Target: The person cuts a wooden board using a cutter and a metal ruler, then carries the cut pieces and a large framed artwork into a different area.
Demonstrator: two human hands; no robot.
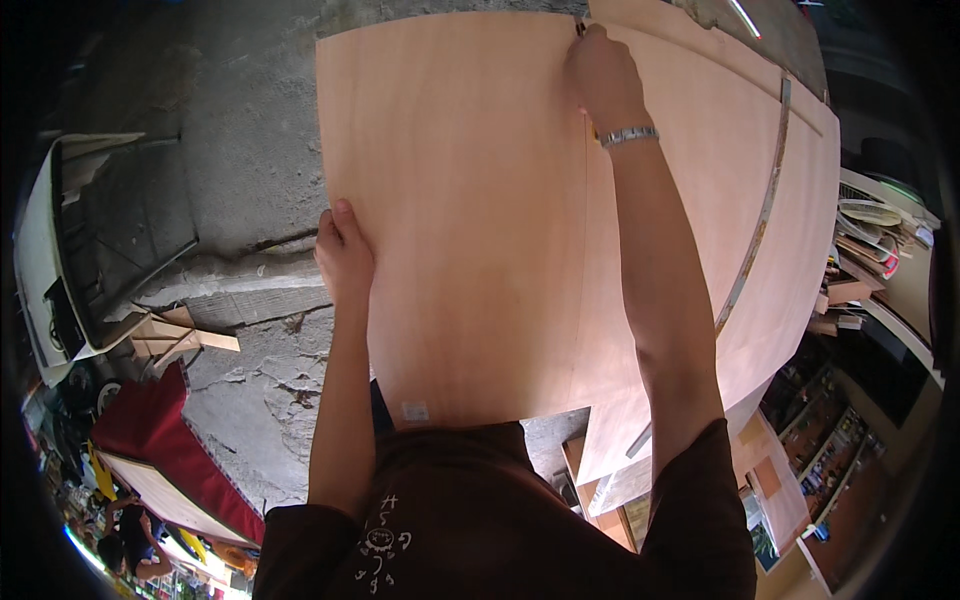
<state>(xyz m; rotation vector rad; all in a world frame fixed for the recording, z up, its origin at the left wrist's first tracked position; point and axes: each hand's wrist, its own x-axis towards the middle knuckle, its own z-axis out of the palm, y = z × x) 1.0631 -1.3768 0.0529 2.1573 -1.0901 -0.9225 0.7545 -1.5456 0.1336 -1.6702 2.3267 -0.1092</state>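
Near the far edge of a broad, pale tan plywood sheet (470, 220), gripping a slim, dark-tipped tool (579, 28) in a closed right hand (606, 75), with a silver metal band (628, 136) around the wrist. Cannot tell the tool's kind, with so much hidden by the fingers. At the sheet's left edge, holding on with the left hand (345, 258), thumb uppermost, fingers closed in. Has the sheet spread up to the dark brown T-shirt (470, 510), with a thin, faint line (585, 240) running toward the body. Judging by the pose, probably marking or scoring along that line. Next, seems to call for steadying the sheet and drawing the tool evenly bodyward.
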